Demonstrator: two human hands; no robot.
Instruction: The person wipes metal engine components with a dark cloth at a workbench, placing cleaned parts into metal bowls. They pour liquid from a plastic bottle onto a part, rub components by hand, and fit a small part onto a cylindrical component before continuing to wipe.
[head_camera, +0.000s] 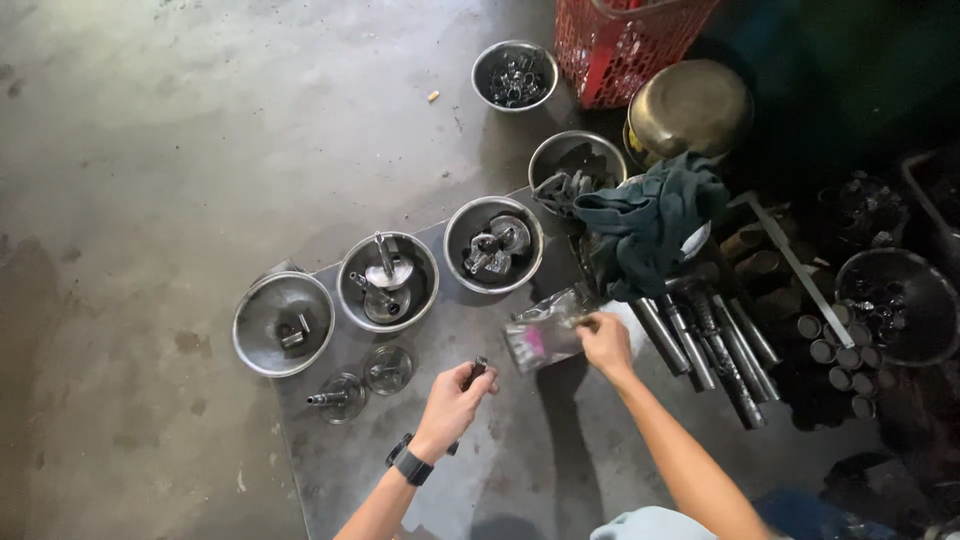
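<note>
Both hands busy over the desk (500, 440).
Left hand (455, 405) clamped on a dark metal part (476, 370); right hand (605, 345), at 3 o'clock, pinches a clear plastic bag (545, 335).

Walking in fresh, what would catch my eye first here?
A curved row of shiny steel bowls holding metal parts runs across the grey mat. Below them, the left hand grips a small dark part, while the right hand pinches a clear plastic bag. A red basket stands at the top.
</note>
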